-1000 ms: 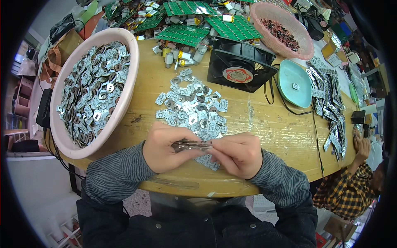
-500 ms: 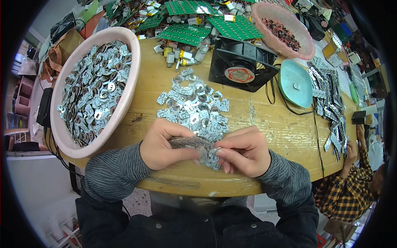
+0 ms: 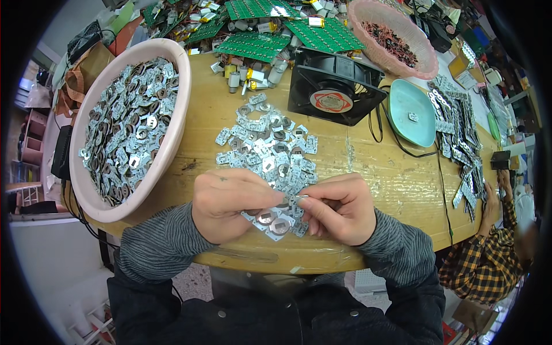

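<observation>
At the table's near edge my two hands meet, fingertips almost touching. My left hand [image 3: 225, 202] is closed, thumb and fingers pinching a small panel of joined circuit boards [image 3: 280, 226] with round silvery discs on them. Part of that panel shows below the fingers; the rest is hidden by the hand. My right hand [image 3: 343, 208] is closed too, its thumb and forefinger pinching a small pale piece at the panel's right end. Just beyond the fingertips spreads a pile of loose small circuit boards [image 3: 269, 165], light blue-white, some with dark round parts.
A large pink basin [image 3: 183, 109] full of similar boards stands at left. Farther back are a black fan [image 3: 322, 86], green circuit panels [image 3: 253, 47] and a pink basket [image 3: 422, 66]. A turquoise tray [image 3: 405, 98] and stacked board strips [image 3: 460, 132] lie right, near a co-worker's checked sleeve [image 3: 477, 264].
My left hand has turned over so its back faces up, and the panel now shows its discs below the fingers. My right hand has barely moved.
</observation>
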Available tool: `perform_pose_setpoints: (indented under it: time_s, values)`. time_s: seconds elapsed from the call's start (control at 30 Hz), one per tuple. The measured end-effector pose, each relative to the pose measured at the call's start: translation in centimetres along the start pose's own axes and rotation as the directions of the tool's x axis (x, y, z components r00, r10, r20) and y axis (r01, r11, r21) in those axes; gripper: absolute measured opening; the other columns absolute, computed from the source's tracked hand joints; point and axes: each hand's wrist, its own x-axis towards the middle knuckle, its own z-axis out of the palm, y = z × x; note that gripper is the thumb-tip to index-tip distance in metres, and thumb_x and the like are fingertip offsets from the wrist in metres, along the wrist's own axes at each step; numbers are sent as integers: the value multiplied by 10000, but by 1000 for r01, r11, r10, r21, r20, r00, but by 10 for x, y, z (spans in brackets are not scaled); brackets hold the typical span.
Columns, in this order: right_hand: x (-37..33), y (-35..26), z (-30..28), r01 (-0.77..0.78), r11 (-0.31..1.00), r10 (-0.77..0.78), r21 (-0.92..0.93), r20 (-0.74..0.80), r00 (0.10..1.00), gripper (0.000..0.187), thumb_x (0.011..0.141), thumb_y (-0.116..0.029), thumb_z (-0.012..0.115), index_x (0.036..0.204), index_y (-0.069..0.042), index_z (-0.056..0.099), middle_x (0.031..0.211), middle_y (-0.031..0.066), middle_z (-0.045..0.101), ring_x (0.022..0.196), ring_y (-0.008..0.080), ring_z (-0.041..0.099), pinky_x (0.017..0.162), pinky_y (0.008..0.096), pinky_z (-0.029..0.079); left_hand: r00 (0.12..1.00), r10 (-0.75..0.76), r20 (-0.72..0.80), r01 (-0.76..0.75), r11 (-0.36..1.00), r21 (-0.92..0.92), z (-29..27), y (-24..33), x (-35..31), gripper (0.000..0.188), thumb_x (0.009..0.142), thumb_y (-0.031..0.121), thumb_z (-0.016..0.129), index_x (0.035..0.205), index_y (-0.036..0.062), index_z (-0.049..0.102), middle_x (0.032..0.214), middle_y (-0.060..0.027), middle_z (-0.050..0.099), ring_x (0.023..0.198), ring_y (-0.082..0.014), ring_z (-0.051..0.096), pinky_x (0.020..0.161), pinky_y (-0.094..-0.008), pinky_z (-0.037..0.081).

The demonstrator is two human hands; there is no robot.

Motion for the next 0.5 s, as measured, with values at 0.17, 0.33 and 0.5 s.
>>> perform_pose_setpoints:
  time_s: [0.17,0.33,0.5]
  values:
    - [0,3,1,-1,1000,2,27,-20,1000,123,946,-13,643,931,84,718,715,107,700,574,107,677,500,231,536,997,66,-40,-65,997,45,2,0,0,404,646,-147,682,1019,-8,754,869,-120,741,794,-221,719,630,-290,579]
    - [2,5,0,59,995,-59,-77,7,998,123,941,25,611,928,94,712,706,108,690,561,104,662,478,222,513,987,160,-1,-159,982,100,1,-2,0,398,615,-103,685,1001,-21,737,947,-107,753,842,-269,725,696,-333,600]
    - [3,4,-2,139,977,-137,-161,28,990,116,934,38,613,923,98,712,706,113,693,560,106,661,480,226,513,995,92,36,-96,989,115,-1,1,-3,440,589,-108,670,1017,-31,730,982,-138,751,861,-304,730,715,-359,605]
